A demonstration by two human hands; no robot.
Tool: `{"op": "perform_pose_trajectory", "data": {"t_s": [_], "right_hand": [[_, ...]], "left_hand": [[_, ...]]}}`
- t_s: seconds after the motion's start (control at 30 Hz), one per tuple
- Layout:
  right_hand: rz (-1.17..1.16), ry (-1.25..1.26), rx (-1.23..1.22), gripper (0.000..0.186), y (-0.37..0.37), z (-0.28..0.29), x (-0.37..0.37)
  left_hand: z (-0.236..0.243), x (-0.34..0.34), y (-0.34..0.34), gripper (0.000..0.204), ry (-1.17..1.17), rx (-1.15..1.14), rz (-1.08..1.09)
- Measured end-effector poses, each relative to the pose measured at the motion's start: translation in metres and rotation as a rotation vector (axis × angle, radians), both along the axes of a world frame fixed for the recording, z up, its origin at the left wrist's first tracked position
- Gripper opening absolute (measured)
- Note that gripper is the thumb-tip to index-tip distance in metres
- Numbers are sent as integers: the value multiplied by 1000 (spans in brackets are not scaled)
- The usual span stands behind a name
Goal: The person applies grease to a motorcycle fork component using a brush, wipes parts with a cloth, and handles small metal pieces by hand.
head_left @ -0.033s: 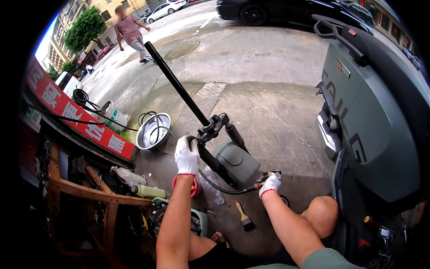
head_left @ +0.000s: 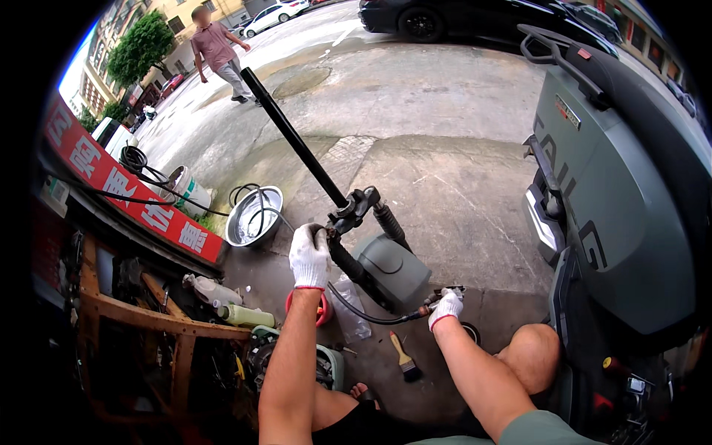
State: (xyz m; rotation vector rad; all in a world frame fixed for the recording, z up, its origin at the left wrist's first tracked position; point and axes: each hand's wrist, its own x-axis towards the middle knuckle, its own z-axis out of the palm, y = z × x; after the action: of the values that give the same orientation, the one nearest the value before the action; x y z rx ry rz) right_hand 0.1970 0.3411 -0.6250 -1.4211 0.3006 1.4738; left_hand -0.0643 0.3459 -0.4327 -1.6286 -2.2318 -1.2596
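Note:
A motorbike front fork (head_left: 297, 141), with a long black steering tube, stands tilted in front of me; a grey fender (head_left: 391, 271) sits between its two dark legs. My left hand (head_left: 309, 256), in a white knitted glove, is closed on the fork beside its clamp, at the top of the nearer leg. My right hand (head_left: 446, 308), gloved too, is closed around a metal fitting (head_left: 426, 307) at the end of a black hose (head_left: 363, 317). The hose curves below the fork toward my left hand. The palm hides part of the fitting.
A metal basin (head_left: 254, 216) with coiled hose, a bucket (head_left: 189, 193) and a red sign (head_left: 133, 196) are at left. A paintbrush (head_left: 404, 358), red bowl (head_left: 320, 311) and bottles (head_left: 248, 317) lie near. A grey scooter (head_left: 615, 193) stands right. A person (head_left: 216, 52) walks beyond.
The walking person has shifted very slightly. My hands, the fork and the hose look practically the same.

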Motion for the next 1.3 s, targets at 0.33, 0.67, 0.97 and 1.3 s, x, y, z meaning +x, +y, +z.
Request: {"op": "perform_pose_trajectory", "data": {"t_s": [0.33,0.67,0.97,1.3], "right_hand": [[356,251,-209,20,-31,-175,2],[164,-539,392,12,-12,-46,-27],[461,-511,1094,17,102,177,-102],[1642,-1003,1110,38,192,256,-191]], "left_hand": [[11,2,-9,40,-48,-282,97],[0,-7,-11,29,-233,-367,104],[-8,4,-14,48,-159,-246,100],[9,18,-15,95,-197,-614,120]]}}
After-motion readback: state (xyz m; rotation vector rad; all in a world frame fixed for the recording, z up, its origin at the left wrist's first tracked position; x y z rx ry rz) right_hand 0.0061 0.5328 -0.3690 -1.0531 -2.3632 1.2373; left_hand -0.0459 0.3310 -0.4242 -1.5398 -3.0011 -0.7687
